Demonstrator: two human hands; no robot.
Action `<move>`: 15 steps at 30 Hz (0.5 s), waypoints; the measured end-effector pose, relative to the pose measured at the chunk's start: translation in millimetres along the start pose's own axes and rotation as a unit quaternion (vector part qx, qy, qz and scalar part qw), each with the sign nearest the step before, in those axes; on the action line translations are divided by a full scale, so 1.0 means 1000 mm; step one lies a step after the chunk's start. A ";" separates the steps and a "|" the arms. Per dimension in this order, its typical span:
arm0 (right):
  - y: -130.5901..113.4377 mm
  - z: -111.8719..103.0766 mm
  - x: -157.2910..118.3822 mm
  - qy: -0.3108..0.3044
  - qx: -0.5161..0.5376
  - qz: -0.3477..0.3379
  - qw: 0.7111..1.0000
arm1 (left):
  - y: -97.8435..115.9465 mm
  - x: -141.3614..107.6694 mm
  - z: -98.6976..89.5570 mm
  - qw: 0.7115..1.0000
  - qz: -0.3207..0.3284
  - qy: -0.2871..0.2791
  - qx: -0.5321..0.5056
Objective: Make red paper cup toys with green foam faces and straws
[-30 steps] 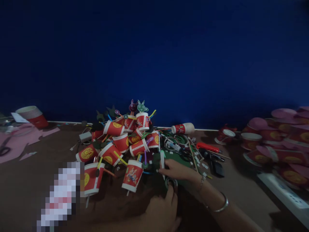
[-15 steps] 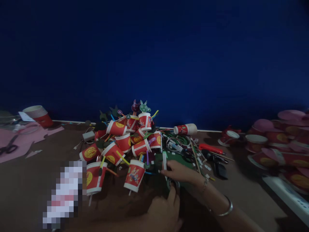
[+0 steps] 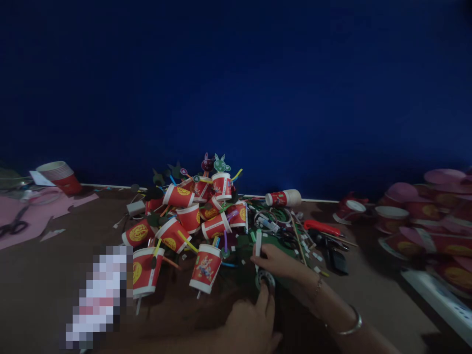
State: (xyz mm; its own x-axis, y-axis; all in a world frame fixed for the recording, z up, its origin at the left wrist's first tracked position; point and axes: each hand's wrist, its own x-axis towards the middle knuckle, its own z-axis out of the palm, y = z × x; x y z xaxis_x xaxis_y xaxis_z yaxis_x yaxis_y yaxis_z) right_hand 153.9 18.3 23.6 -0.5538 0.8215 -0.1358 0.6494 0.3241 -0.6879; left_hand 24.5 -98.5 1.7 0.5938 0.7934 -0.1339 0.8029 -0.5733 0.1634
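My right hand (image 3: pixel 278 260) is closed round a white marker (image 3: pixel 258 243) held nearly upright, its lower end at the rim of a small round roll that looks like tape (image 3: pixel 270 279). My left hand (image 3: pixel 250 319) comes in from below, its fingertips pressed on the middle of that roll. Dark green paper (image 3: pixel 243 246) lies under both. Close to the left stands a red paper cup (image 3: pixel 206 269) with a rabbit print and a stick below it. The marker's tip is too dark to make out.
Many red paper cups (image 3: pixel 173 234) with straws are heaped on the left. Wires (image 3: pixel 267 221), white scraps and a red-handled tool (image 3: pixel 322 226) lie behind my right hand. On the right are a power strip (image 3: pixel 437 300) and cups with pink discs; scissors (image 3: pixel 16 223) lie far left.
My right hand has shifted slightly right with the marker, which now leans a little differently along the roll's rim. My left hand has stayed nearly still on the roll.
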 end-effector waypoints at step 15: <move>0.018 0.007 -0.014 0.096 0.023 0.012 0.995 | -0.003 -0.002 0.003 0.997 0.014 0.058 -0.040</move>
State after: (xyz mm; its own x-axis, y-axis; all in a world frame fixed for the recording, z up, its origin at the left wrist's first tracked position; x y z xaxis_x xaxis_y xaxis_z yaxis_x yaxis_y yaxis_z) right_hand 170.0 9.1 7.6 -0.4250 0.9050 -0.0169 0.6345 0.2845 -0.7186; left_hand 20.7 -99.3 -1.2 0.6015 0.7988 -0.0143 0.7768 -0.5805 0.2442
